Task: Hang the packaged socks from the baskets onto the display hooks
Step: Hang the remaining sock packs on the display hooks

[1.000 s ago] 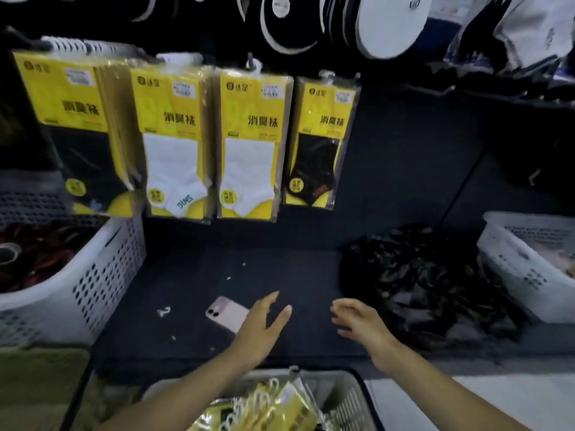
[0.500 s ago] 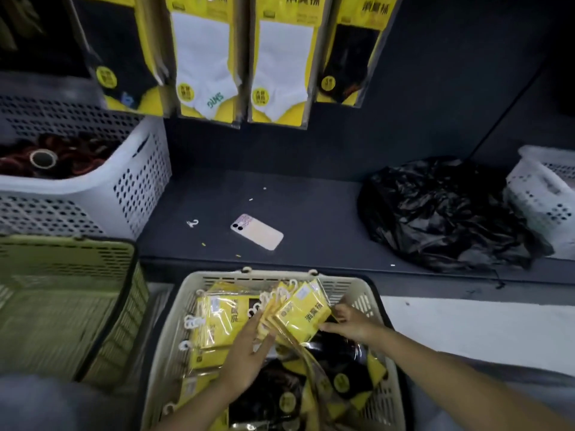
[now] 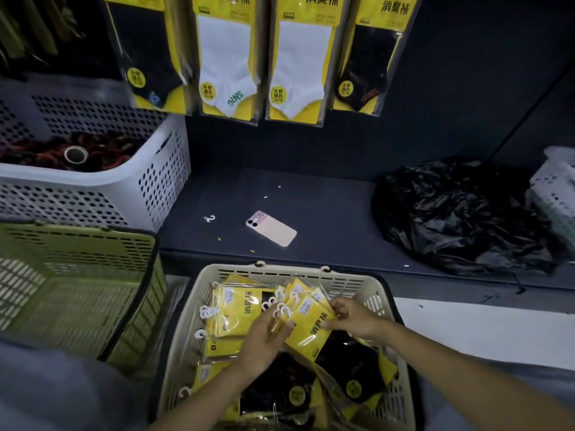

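Note:
A beige basket (image 3: 342, 276) at the bottom centre holds several yellow sock packs with white plastic hangers. Both my hands are inside it on one bundle of sock packs (image 3: 311, 321). My left hand (image 3: 264, 340) grips the bundle's left side just below the hangers. My right hand (image 3: 351, 315) pinches its right edge. More sock packs (image 3: 235, 309) lie flat to the left in the basket, and black-sock packs lie under my arms. Four rows of hung sock packs (image 3: 228, 57) dangle from the dark display wall above; their hooks are out of frame.
An empty green basket (image 3: 77, 284) stands to the left. A white perforated basket (image 3: 130, 188) with dark items sits on the shelf at left. On the dark shelf lie a phone (image 3: 271, 228), a loose white hanger (image 3: 210, 218), a black plastic bag (image 3: 460, 213) and another white basket (image 3: 557, 194).
My view dropped from the display wall to the beige basket. Both hands went from hovering above the shelf down into the basket and took hold of a bundle of sock packs.

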